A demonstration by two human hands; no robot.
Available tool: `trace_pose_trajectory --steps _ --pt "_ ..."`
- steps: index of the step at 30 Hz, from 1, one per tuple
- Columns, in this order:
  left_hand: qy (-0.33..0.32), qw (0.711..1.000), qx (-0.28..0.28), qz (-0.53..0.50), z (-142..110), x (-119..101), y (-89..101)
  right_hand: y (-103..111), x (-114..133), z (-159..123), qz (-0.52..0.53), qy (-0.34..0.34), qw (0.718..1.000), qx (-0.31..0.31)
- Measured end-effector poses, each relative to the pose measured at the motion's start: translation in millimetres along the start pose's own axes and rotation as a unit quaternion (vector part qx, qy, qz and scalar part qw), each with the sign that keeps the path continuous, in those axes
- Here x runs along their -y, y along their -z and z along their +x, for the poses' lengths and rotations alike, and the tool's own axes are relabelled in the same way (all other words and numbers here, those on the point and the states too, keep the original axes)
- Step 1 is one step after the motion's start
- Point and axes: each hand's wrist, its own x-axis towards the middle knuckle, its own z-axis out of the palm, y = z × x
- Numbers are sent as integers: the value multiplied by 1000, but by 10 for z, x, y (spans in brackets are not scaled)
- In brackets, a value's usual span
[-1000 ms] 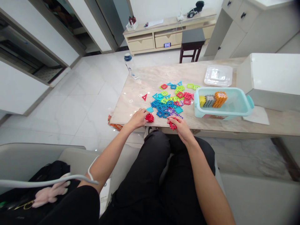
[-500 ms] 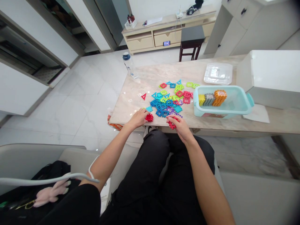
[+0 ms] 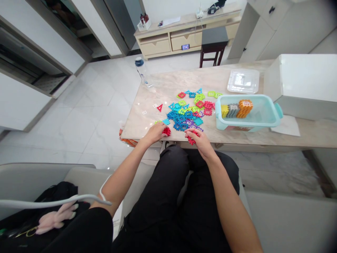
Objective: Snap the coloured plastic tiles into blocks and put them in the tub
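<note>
Colourful interlocking plastic waffle pieces lie in a loose heap (image 3: 183, 115) on the marble table (image 3: 139, 121), mostly blue and teal with some green, red and purple. My left hand (image 3: 156, 133) sits at the heap's near left, its fingers curled over a red plastic piece (image 3: 166, 131). Just to the right, my right hand (image 3: 199, 138) pinches another red piece (image 3: 192, 140) near the table's front edge. A light teal plastic tub (image 3: 247, 123) holds stacks of yellow, grey and orange pieces (image 3: 244, 108).
A clear plastic lid (image 3: 243, 80) and a large white box (image 3: 300, 79) stand at the table's far right. A water bottle (image 3: 141, 71) stands at its far left corner. My black-trousered knees (image 3: 168, 182) lie below the front edge.
My left fingers now cover more of the red piece. My right hand has shifted slightly left with its red piece. The whole view has drifted slightly.
</note>
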Motion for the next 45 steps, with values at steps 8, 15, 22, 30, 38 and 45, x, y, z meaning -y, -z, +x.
trace_pose_trajectory --steps 8,15,22,30,38,45 --pt "22 1000 13 9 65 -33 16 -8 4 -6 -6 -1 1000 0" --pt "22 1000 19 5 70 -46 49 -4 -7 -3 3 -5 1000 -2" --pt "33 987 -136 -79 -118 -228 283 55 -84 9 31 -29 999 -20" --pt "100 924 -243 -279 -892 -973 -59 81 -208 118 52 -20 996 -67" --pt "48 958 -247 -138 -1785 -1857 -270 -81 -148 151 -315 181 925 -109" --pt "-6 967 -237 -88 -2055 -1798 -342 -690 57 550 -622 236 740 97"
